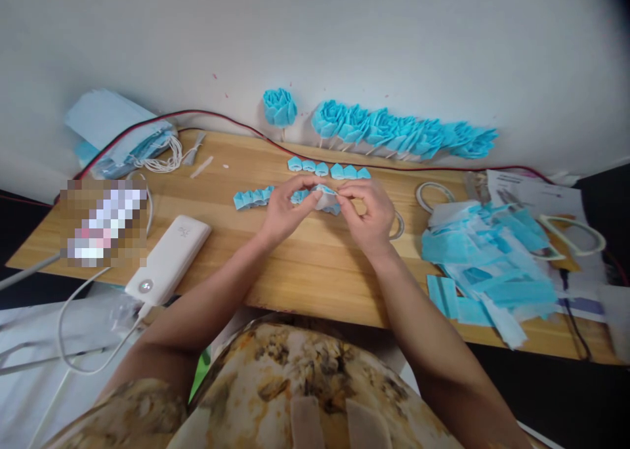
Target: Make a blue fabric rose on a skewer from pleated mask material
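Note:
My left hand [284, 211] and my right hand [368, 213] meet over the middle of the wooden table [315, 265]. Both pinch a small folded piece of blue and white fabric [323, 195] between fingertips. A short row of folded blue petals [252, 197] lies just left of my left hand. Another row of blue petals [329, 169] lies just beyond my hands. Finished blue fabric roses [403, 132] lean in a line against the wall, with a single rose [279, 106] standing to their left.
A pile of cut blue fabric scraps [492, 265] lies at the right, with scissors [566, 232] and tape rolls [430, 193] near it. A white power bank [168, 258] with a cable sits at the left. A stack of blue face masks [121, 137] lies at the far left.

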`<state>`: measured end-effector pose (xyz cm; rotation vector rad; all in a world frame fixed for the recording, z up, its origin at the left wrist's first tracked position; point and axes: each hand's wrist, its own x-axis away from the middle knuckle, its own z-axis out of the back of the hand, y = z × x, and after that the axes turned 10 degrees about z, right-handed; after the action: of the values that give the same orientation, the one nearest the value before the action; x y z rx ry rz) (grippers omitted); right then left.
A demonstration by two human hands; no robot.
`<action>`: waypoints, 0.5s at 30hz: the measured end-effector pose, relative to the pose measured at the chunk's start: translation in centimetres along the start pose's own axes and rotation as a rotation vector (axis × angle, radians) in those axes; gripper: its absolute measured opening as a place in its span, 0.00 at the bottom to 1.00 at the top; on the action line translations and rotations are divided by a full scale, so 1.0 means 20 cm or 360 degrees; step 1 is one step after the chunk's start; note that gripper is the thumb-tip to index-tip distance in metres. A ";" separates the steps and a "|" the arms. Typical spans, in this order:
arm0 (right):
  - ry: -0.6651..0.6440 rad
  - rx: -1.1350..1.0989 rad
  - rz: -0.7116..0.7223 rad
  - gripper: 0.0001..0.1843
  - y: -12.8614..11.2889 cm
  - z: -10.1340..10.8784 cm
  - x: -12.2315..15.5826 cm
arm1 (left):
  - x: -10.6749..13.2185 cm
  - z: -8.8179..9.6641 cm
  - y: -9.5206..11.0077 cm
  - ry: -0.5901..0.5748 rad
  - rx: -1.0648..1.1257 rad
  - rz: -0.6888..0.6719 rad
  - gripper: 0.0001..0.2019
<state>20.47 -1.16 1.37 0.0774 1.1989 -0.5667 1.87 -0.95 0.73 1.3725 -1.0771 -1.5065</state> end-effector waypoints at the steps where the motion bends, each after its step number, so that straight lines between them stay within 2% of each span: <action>1: 0.0010 0.0011 0.0002 0.05 0.00 0.00 0.00 | 0.00 0.01 0.01 -0.0034 0.0051 0.0030 0.15; 5: -0.0026 0.0072 -0.0069 0.03 0.00 0.01 0.00 | 0.01 0.02 0.05 -0.0040 0.0120 0.0112 0.21; 9: -0.0083 0.0068 -0.0191 0.04 0.00 0.01 0.01 | 0.00 0.02 0.05 0.0017 0.0027 0.0152 0.16; 15: -0.0058 0.0045 -0.0169 0.04 -0.01 0.01 0.00 | -0.01 0.01 0.00 0.0097 0.0064 0.0185 0.10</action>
<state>20.56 -1.38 1.42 0.0278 1.1647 -0.6755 1.72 -0.68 0.92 1.3509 -1.1348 -1.3574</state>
